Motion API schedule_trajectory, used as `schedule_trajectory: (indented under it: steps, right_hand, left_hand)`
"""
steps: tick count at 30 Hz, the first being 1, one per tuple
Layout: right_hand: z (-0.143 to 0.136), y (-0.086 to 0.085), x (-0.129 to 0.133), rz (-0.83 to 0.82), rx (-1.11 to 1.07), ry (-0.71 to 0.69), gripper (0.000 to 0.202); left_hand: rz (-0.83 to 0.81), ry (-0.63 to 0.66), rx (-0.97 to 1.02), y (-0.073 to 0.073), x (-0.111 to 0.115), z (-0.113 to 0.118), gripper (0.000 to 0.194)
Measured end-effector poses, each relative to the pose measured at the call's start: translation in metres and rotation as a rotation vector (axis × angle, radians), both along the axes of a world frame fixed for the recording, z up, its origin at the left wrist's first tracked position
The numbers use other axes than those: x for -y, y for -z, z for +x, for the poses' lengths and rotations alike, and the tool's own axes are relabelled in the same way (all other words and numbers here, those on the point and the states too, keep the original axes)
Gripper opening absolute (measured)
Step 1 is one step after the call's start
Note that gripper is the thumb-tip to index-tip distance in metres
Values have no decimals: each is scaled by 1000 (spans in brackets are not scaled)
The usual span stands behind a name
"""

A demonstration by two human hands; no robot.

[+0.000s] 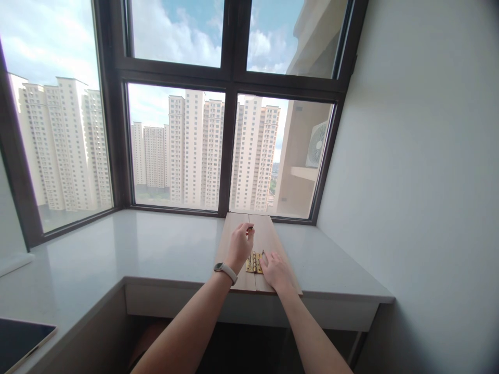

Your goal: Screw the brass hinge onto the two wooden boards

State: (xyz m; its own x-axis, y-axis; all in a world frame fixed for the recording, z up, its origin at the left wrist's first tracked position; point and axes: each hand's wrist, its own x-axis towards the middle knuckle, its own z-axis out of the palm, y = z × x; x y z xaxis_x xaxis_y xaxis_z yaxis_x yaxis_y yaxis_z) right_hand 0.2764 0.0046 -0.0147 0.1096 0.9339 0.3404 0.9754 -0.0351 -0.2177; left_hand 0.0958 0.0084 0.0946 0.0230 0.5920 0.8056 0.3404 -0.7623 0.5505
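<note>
My left hand (241, 245), with a light-banded watch (225, 271) at its wrist, is raised over a wooden board (230, 234). Its fingers are closed round a small dark and orange-brown thing (250, 229), mostly hidden, whose kind I cannot make out. Just below that hand lies a brass hinge (254, 263), opened flat across the seam between the board's two halves. My right hand (276, 269) rests on the right half, fingers extended, with the thumb side touching the hinge's right leaf. Whether something small sits by its fingertips is unclear.
The board lies on a pale windowsill counter (167, 244), reaching from its front edge to the window frame (228, 156). At lower left is a dark flat-screened device (23, 340). A white wall (409, 156) bounds the right side.
</note>
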Motion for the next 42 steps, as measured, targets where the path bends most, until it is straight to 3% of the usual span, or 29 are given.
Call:
schedule_trajectory:
  steps: [26, 34, 42]
  right_hand:
    - [1, 1, 0, 2, -10, -2, 66]
    - [0, 0, 0, -10, -10, 4, 64]
    - [-1, 0, 0, -6, -10, -2, 67]
  left_hand:
    - [-12, -4, -22, -1, 2, 1, 11]
    - [-3, -11, -35, -1, 1, 3, 19]
    - [8, -16, -40, -3, 7, -1, 12]
